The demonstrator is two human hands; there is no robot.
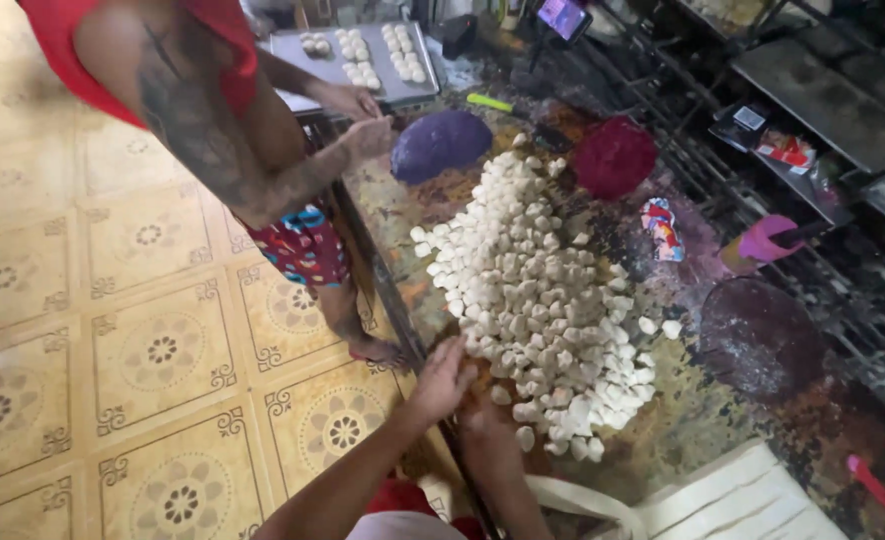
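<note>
White dough pieces (538, 300) heap within my reach; my left hand (443, 378) and right hand (478, 410) press together, cupping one piece, apparently to shape it.

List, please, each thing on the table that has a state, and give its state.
dough pieces: cut small, heaped in one pile
purple dough: whole, uncut lump
red dough: whole lump
baking tray: partly filled with dough balls
left hand: touching the pile's edge
right hand: mostly hidden behind the left
</note>
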